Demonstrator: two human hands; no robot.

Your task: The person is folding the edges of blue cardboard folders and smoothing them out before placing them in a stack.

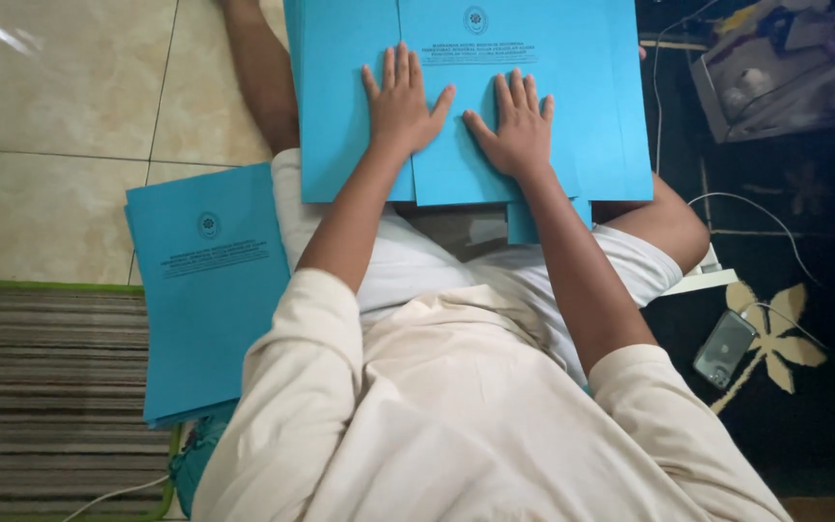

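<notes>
Nearest the camera: the person's cream shirt [456,425], soft matte cloth, creased, filling the lower centre. White shorts [417,266] show above it.

Both forearms extend toward 12 o'clock. The left hand [403,106] and right hand [517,130] lie palm-down, side by side, on the blue folder [553,87] resting across the lap. Fingers of both hands are spread flat and released; nothing is gripped, they only press on the surface.

The blue folder: thin card, bright sky-blue, matte, smooth, rectangular with straight cut edges. A vertical seam runs between the two hands, where one sheet overlaps the next. A dark round emblem and lines of small print sit near its top edge at 12 o'clock. More blue card edges show beneath it at its lower border, so several sheets lie layered.

At 9 o'clock, a stack of blue folders [207,290] of the same card and print lies on the floor, edges slightly fanned, just beside the person's hip.

Floor tiles [60,106] at 10 o'clock: glossy beige, with dark grout lines. A striped mat [45,387] at 8 o'clock: ribbed weave, grey and brown bands, green border.

At 3 o'clock, a dark rug with a cream leaf pattern [775,338] carries a phone [724,349], glossy, rectangular, with a white cable [756,208] nearby.
</notes>
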